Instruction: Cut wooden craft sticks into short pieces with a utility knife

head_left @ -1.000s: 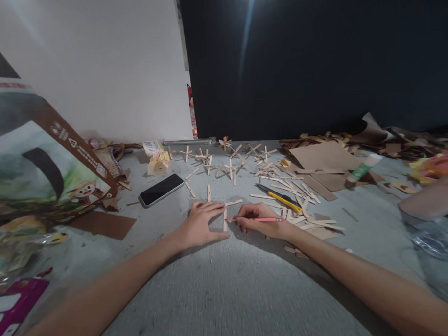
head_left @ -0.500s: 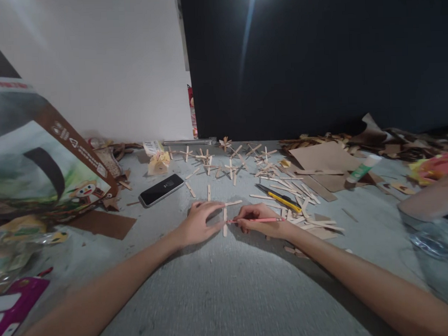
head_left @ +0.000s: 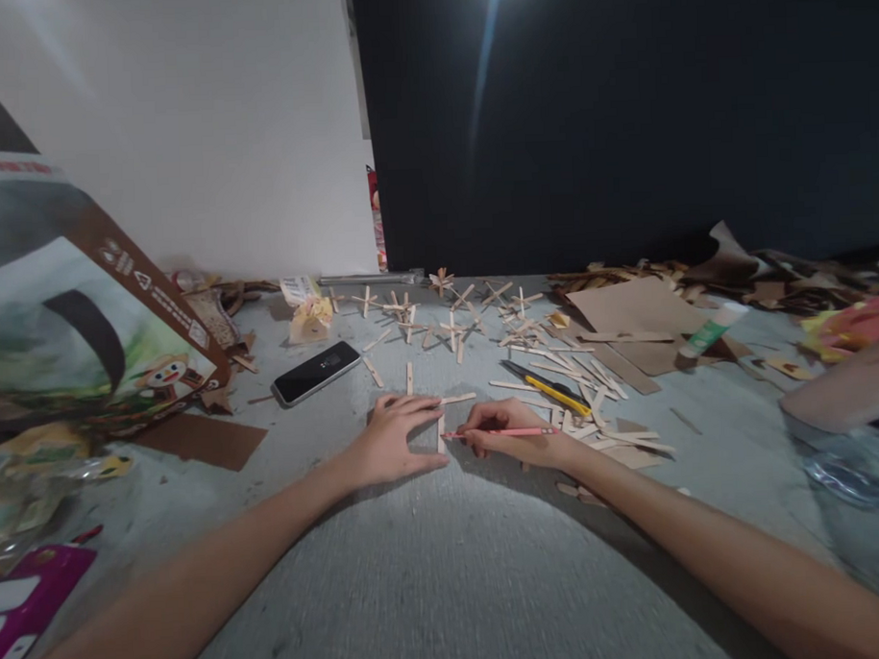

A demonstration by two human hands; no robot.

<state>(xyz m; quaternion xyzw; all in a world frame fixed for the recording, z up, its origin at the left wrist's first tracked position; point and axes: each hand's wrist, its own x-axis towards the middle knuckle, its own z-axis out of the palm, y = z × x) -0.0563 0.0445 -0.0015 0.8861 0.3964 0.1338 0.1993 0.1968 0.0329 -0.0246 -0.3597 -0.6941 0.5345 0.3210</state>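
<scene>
My left hand (head_left: 387, 445) spans a wooden craft stick (head_left: 441, 426) on the table, fingertips at its far end and thumb at its near end. The stick lies lengthwise, pointing away from me. My right hand (head_left: 498, 417) is closed around a pink pencil (head_left: 528, 431), whose tip touches the stick or sits just over it. At the stick's far end, a second craft stick (head_left: 459, 398) slants off to the right. Beyond my left fingers another craft stick (head_left: 409, 378) lies by itself.
A phone (head_left: 316, 373) lies left of centre. Right of my hands are a yellow utility knife (head_left: 559, 393) and loose sticks (head_left: 606, 379). Crossed-stick pieces (head_left: 452, 331) stand farther back. Cardboard (head_left: 630, 313) and a glue stick (head_left: 713, 330) lie right, near another person's arm (head_left: 845, 387).
My left thumb has moved from the stick's side down to its near end, widening the hand's spread. The pencil tip has shifted very slightly left along with my right hand.
</scene>
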